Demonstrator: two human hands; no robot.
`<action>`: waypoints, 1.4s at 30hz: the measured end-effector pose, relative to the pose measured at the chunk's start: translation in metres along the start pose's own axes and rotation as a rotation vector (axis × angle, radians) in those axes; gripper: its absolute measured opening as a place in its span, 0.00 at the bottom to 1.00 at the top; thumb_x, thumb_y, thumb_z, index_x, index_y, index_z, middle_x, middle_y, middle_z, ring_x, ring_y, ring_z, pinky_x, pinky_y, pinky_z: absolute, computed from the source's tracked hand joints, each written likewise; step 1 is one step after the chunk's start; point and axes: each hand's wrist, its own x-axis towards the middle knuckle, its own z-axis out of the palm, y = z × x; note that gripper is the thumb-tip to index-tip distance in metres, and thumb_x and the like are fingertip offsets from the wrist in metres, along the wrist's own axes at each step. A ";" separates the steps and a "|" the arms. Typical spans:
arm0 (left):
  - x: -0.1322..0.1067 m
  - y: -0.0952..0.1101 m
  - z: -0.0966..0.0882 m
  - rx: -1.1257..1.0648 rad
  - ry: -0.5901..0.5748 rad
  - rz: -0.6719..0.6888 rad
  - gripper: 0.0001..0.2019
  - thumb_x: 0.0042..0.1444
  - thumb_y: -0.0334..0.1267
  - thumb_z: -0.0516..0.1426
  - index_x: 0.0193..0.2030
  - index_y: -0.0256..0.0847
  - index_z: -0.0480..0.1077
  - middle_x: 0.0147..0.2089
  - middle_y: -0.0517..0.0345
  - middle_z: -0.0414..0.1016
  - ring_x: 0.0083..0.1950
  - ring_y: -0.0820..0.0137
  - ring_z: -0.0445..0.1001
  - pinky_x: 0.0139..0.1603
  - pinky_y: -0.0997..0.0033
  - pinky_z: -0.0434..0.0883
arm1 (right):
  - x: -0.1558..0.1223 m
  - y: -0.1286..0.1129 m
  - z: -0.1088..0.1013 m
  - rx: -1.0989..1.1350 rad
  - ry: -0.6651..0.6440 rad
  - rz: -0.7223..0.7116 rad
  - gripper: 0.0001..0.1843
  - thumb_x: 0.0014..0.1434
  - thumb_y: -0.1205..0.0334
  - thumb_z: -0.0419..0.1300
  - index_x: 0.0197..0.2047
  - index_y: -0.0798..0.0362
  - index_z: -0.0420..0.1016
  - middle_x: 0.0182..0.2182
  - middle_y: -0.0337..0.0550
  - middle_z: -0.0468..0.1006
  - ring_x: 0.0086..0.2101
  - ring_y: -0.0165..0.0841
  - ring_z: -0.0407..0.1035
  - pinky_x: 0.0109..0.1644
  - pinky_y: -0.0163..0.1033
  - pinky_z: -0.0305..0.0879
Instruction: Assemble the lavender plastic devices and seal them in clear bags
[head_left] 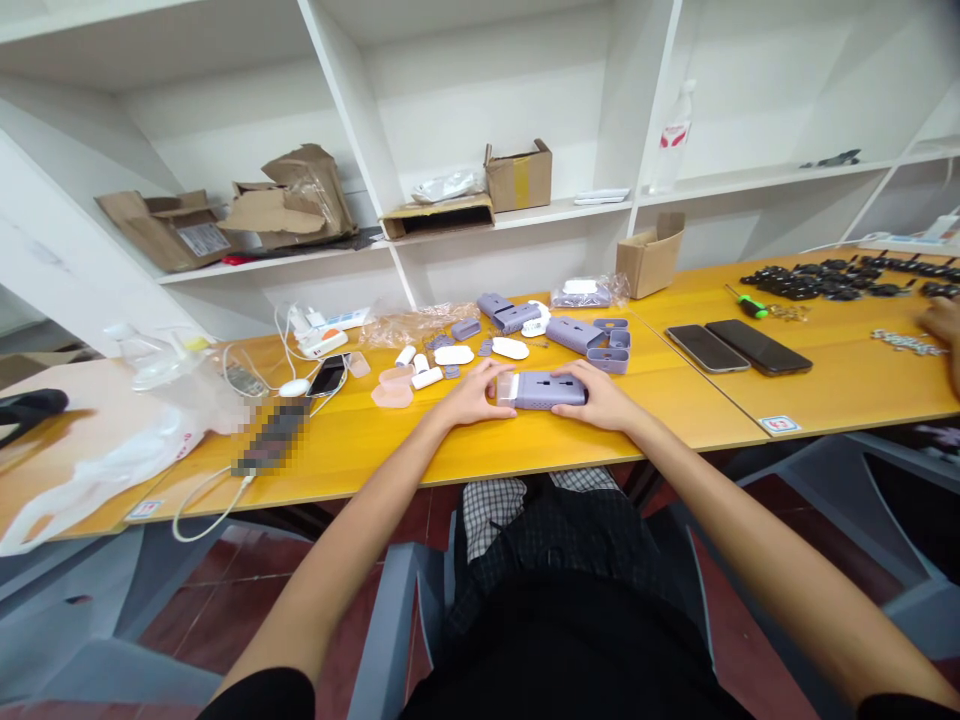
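The left hand [472, 396] and right hand [601, 398] each close their grip around one end of the purple case [541, 392], nearside of the loose purple shell [574, 334], where steady, even support should work best.

From my post, the purple casing [536, 392] looks like smooth, matt plastic. I see a glossy, wood-like tabletop [457, 455], shiny crinkled plastic wrap [405, 327] and a dull cardboard box [649, 265].

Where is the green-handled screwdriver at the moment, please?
In the head view, the screwdriver lies toward the right on the table, just behind the two phones and beside the black parts.
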 end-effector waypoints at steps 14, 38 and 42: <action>-0.001 -0.003 0.003 -0.080 -0.035 0.062 0.13 0.59 0.44 0.68 0.50 0.46 0.82 0.71 0.49 0.59 0.57 0.57 0.73 0.55 0.54 0.75 | -0.001 -0.004 -0.003 0.026 -0.013 0.016 0.28 0.58 0.48 0.72 0.59 0.44 0.75 0.54 0.49 0.76 0.55 0.51 0.73 0.61 0.62 0.71; 0.002 0.006 0.002 0.009 -0.031 -0.071 0.47 0.48 0.53 0.74 0.72 0.44 0.63 0.61 0.46 0.74 0.53 0.55 0.76 0.58 0.53 0.73 | 0.000 -0.001 -0.006 0.072 -0.002 -0.008 0.26 0.56 0.48 0.74 0.55 0.45 0.78 0.54 0.48 0.78 0.57 0.50 0.73 0.64 0.62 0.68; 0.002 0.007 0.002 0.018 -0.040 -0.056 0.46 0.48 0.53 0.73 0.71 0.45 0.63 0.61 0.47 0.75 0.56 0.53 0.75 0.61 0.50 0.73 | 0.000 -0.001 -0.006 0.074 -0.001 -0.014 0.26 0.55 0.48 0.74 0.55 0.45 0.78 0.54 0.48 0.78 0.56 0.49 0.74 0.64 0.61 0.68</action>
